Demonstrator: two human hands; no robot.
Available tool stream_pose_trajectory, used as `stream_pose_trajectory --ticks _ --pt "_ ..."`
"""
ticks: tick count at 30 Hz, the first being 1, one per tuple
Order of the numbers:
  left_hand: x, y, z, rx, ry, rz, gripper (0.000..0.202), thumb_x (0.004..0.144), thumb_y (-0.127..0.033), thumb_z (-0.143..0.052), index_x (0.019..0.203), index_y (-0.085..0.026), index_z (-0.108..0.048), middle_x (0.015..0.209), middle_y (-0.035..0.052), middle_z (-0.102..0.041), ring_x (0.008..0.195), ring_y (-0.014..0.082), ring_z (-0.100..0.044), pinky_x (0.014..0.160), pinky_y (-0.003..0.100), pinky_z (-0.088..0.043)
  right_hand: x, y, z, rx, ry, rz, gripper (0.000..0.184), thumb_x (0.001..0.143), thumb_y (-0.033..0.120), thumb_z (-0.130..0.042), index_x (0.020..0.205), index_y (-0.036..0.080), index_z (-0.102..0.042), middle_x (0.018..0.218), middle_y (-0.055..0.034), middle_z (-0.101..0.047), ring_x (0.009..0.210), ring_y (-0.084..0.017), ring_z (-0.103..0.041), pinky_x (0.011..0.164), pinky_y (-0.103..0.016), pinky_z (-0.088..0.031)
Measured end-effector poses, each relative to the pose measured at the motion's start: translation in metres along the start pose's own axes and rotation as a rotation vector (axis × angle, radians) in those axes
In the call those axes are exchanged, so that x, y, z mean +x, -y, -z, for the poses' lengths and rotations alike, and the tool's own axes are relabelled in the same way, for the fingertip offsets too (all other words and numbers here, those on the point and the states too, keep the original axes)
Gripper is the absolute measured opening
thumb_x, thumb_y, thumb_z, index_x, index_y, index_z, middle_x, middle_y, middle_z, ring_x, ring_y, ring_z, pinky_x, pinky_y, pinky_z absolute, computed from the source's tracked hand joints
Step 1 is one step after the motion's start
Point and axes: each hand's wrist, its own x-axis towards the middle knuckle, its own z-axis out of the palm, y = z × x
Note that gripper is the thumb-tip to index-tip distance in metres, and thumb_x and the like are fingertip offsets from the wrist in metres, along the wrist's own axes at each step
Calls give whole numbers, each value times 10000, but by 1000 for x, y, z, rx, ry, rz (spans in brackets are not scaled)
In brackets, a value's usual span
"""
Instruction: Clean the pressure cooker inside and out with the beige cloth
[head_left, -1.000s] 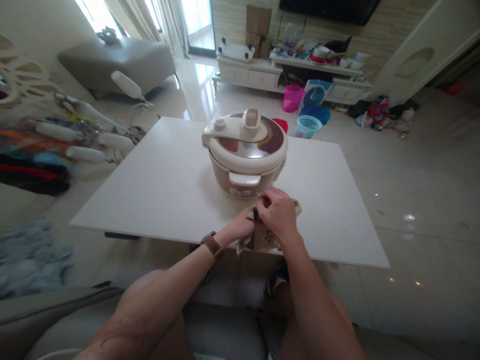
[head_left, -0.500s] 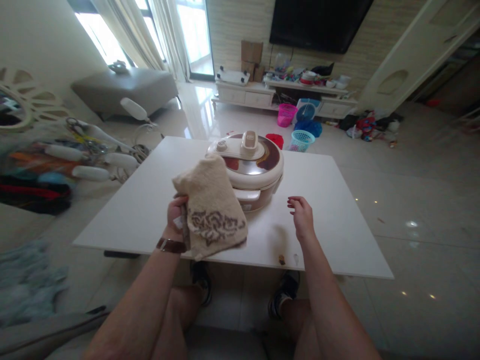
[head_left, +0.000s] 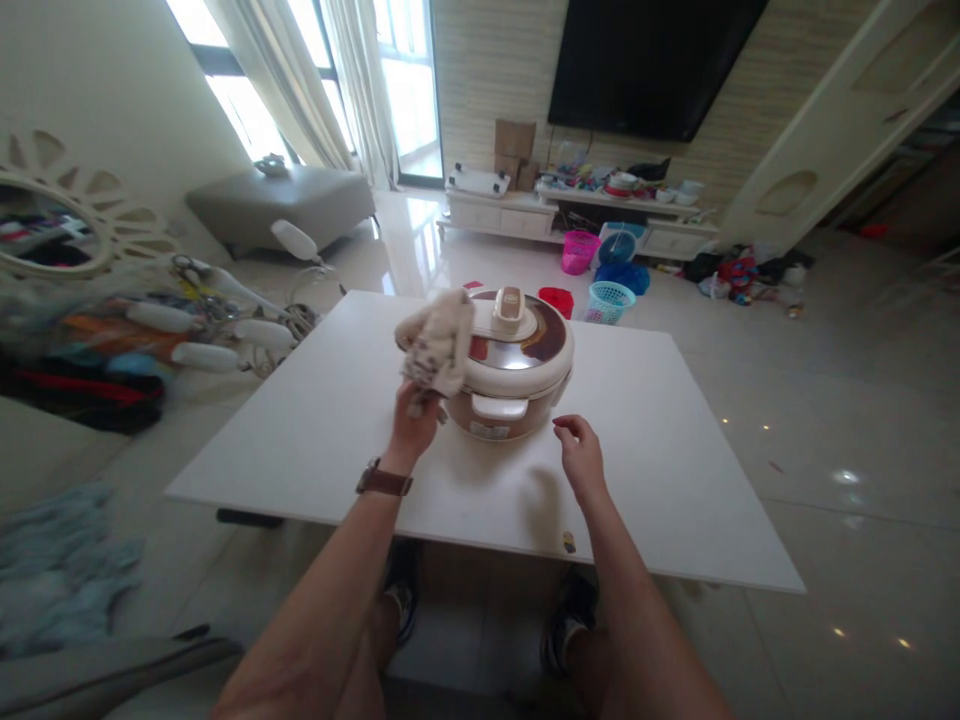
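Observation:
A beige cloth [head_left: 439, 345] with a dark pattern is bunched up in my left hand [head_left: 415, 420], which is closed on its lower end. The cloth hangs over the left side of a round electric cooker [head_left: 555, 365], hiding part of its lid; I cannot tell whether they touch. The cooker's lid is down, with a glossy brown top, a raised knob [head_left: 509, 308] and a pale front handle [head_left: 500, 407]. To the right of the cooker, my right hand [head_left: 582, 457] hovers above the white table [head_left: 660, 470], its fingers loosely curled and apart, holding nothing.
A small sticker-like figure [head_left: 568, 542] lies at the table's near edge. Beyond the table, a blue basket [head_left: 609, 302], a red basin [head_left: 556, 302] and a pink basket [head_left: 579, 252] stand on the floor. A lamp with white shades [head_left: 262, 333] is at the left.
My left hand has moved up and to the right, and the cloth has gone from hanging spread out to crumpled. My right hand has moved slightly left toward the cooker. The view has tilted up.

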Motion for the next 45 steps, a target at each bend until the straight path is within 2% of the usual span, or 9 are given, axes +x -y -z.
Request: stream_pose_trajectory --ticks 2,4,10,13,21,28,34,39,45 --pt "-8 -12 -19 290 310 -275 363 838 -392 -704 1160 -248 -787 1483 117 -622 1549 394 -341 1281 629 -191 -1 0 0 -13 8 9 233 746 426 -593 831 229 -685 929 -72 -690 922 -262 -616 903 -432 -469" --pt "-13 -23 -32 431 412 -402 513 837 -404 -721 1338 -293 -722 1620 83 -492 1620 413 -119 1291 647 -36 -1 -1 1 -25 14 14 231 762 426 -592 839 230 -688 940 -72 -688 931 -261 -615 885 -422 -473" --pt "-12 -19 -40 292 228 -361 689 848 -541 -725 1466 -255 -622 1622 115 -484 1624 380 -135 1308 584 -64 -2 0 4 -32 39 10 223 779 416 -582 850 233 -687 962 -71 -682 955 -258 -607 916 -419 -469" --pt "-14 -6 -42 145 64 -261 604 871 -555 -704 1372 -218 -680 1613 136 -490 1612 328 -215 1317 521 -108 -3 1 6 -21 40 7 215 775 410 -589 838 229 -686 959 -71 -673 955 -258 -610 930 -425 -466" --pt "-41 40 -71 -234 -551 414 350 899 -358 -678 1201 -180 -676 1339 120 -705 1364 211 -590 1199 384 -407 -5 6 5 16 40 14 226 772 404 -588 853 218 -687 938 -70 -688 935 -251 -620 919 -424 -472" --pt "-95 25 -93 -122 -484 560 422 949 -354 -608 1340 -198 -601 1478 135 -626 1468 192 -490 1210 361 -381 -1 6 -3 28 51 16 225 769 410 -593 842 221 -692 908 -60 -703 910 -241 -630 934 -420 -472" --pt "-143 8 -111 -97 -330 641 443 956 -512 -582 1255 -188 -621 1366 169 -696 1389 244 -582 1128 422 -484 -2 8 -12 30 53 20 225 780 419 -595 844 225 -689 920 -59 -707 926 -241 -630 918 -414 -475" --pt "-110 14 -96 -163 -439 693 464 973 -447 -562 1349 -177 -582 1481 149 -624 1429 225 -543 1159 414 -457 -5 9 -12 31 42 10 226 770 417 -602 838 221 -691 908 -58 -704 921 -241 -628 902 -412 -477" --pt "-53 19 -74 -263 -533 451 431 944 -342 -620 1349 -194 -620 1487 92 -628 1439 184 -529 1216 351 -394 -6 10 -3 21 32 12 217 749 403 -599 819 218 -686 894 -59 -699 900 -234 -618 884 -401 -476"
